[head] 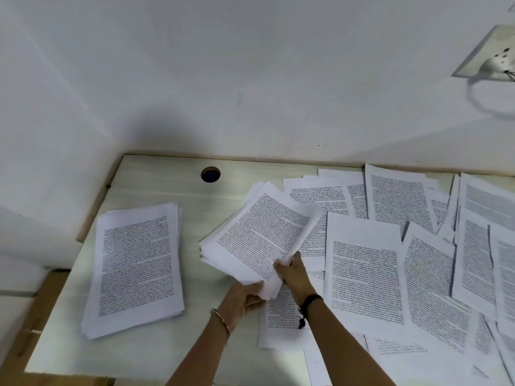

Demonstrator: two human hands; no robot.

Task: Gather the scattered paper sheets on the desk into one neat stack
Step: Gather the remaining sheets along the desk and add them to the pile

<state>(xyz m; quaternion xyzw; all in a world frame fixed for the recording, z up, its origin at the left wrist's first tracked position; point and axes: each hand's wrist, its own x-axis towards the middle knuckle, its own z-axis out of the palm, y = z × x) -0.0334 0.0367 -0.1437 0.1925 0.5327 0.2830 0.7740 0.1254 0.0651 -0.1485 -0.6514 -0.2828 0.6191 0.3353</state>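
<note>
1. Head view, step in hand. A bundle of sheets [259, 235] is held up at a tilt over the bench [167, 185], between the stack [136, 268] to the left and the loose sheets [365, 274] to the right. Its edges are fanned. By my judgement it should be tapped square on the bench first. It should then be laid on the stack corner to corner, with both hands kept on until it settles, so that no sheet slides off.
2. Left hand [245, 298]. Closed on the bundle's near corner, fingers curled underneath. A thin bangle [221, 320] sits on the wrist.
3. Right hand [291, 270]. Closed on the bundle's near edge just beside the left hand, fingertips on the printed face. A black band [309, 302] sits on the wrist.
4. Stack. Lies flat on the left part of the bench, apart from the bundle, fairly square with slightly stepped edges.
5. Loose sheets. They overlap one another across the right half of the bench. Several lie beneath the bundle and the right forearm, and most look ungathered.
6. Other items. A round cable hole [210, 174] near the bench's far edge, and a wall socket [493, 57] at upper right.
</note>
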